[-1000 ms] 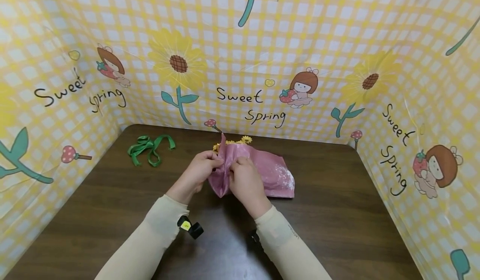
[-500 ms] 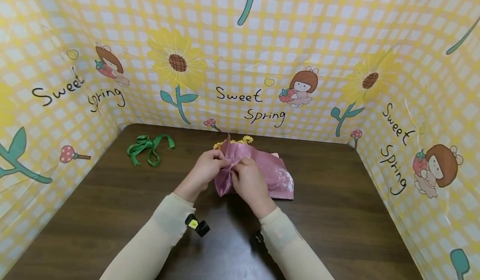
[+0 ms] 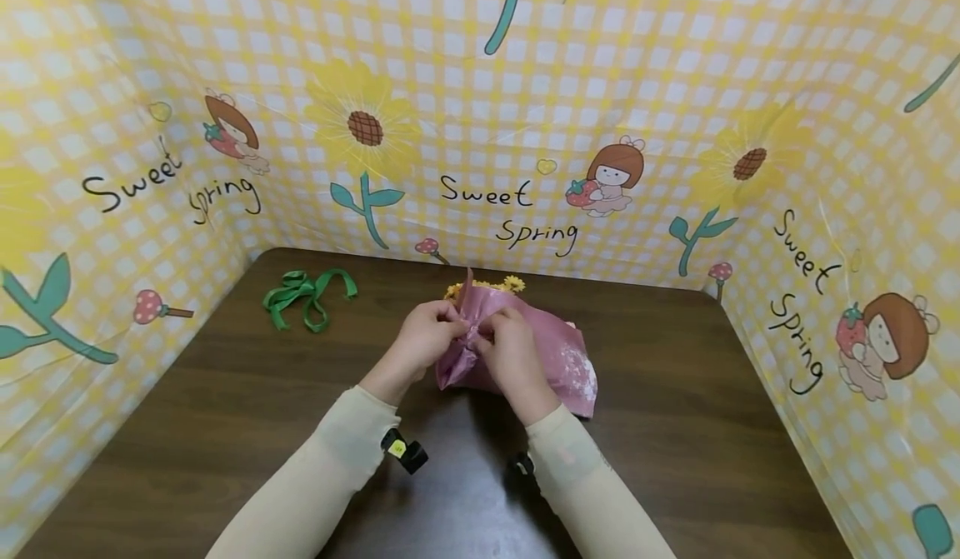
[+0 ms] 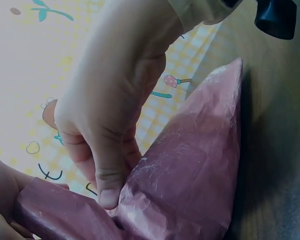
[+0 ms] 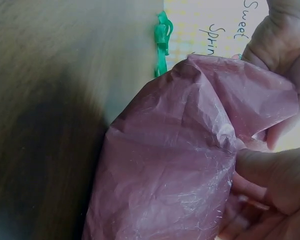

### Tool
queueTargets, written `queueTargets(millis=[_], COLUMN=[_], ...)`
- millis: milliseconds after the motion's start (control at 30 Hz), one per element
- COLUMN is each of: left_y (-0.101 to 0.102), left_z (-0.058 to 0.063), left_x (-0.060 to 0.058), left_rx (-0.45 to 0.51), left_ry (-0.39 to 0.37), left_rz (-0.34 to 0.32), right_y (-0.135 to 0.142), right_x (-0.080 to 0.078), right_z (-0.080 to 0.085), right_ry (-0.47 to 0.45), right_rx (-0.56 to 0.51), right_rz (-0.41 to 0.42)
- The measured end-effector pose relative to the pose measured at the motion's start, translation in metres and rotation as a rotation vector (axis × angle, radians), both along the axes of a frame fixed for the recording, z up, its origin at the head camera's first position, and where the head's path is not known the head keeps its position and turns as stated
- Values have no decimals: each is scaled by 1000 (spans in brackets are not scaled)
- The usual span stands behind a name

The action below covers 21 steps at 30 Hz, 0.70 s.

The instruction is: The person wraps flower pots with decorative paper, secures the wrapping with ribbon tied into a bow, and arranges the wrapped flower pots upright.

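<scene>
Head view: your left hand (image 3: 429, 338) and right hand (image 3: 515, 355) pinch the pink wrap (image 3: 558, 346)

Wrap lies on the brown tabletop (image 3: 187, 426), near its far edge and around mid-width, bulk spreading to your right. Both hands are clamped on it, close beside each other, thumbs and fingers squeezing a tight gather into its left part. Narrow fold of wrap stands up just beyond your left hand; puckered corner hangs on the near side, toward you. Right end is broad, flecked white. Small yellow flowers (image 3: 513, 283) show over the wrap's far edge; most of what is behind or under it you cannot see.

Left wrist view: your right thumb points down onto the crease; your left hand, cut off by the frame edge, holds the flap. Right wrist view: your right thumb sits at the crease, your left hand gripping the flap above.

Green ribbon (image 3: 306, 298) lies in loose loops to the left of your hands, well apart from the wrap. Pale sleeves (image 3: 348, 438) on both arms; black device (image 3: 408, 452) at your left wrist, with a yellow label. Checked cloth (image 3: 420, 59) rises behind and along both sides, printed with flowers and "Sweet Spring".
</scene>
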<state>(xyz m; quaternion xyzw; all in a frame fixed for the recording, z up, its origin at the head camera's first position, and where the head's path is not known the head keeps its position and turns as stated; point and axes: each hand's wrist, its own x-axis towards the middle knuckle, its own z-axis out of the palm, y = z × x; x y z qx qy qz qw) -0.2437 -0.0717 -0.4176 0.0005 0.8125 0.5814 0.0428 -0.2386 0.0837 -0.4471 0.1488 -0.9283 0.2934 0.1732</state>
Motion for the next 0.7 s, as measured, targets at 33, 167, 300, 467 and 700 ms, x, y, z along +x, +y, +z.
queueTargets(millis=[33, 167, 300, 467, 700], left_y=[1, 5, 6, 7, 11], left_z=[-1, -1, 1, 4, 7], left_x=[0, 1, 1, 1, -1], left_rx=[-4, -36, -107, -250, -377], left_ry=[2, 18, 51, 101, 146], left_rz=[2, 7, -12, -38, -77], right_y=[1, 4, 8, 12, 8], right_x=[0, 0, -1, -3, -5], right_z=[0, 0, 2, 3, 1], right_ry=[-8, -10, 23, 33, 49], right_rx=[-3, 33, 89, 98, 75], right_rz=[-8, 2, 61, 107, 71])
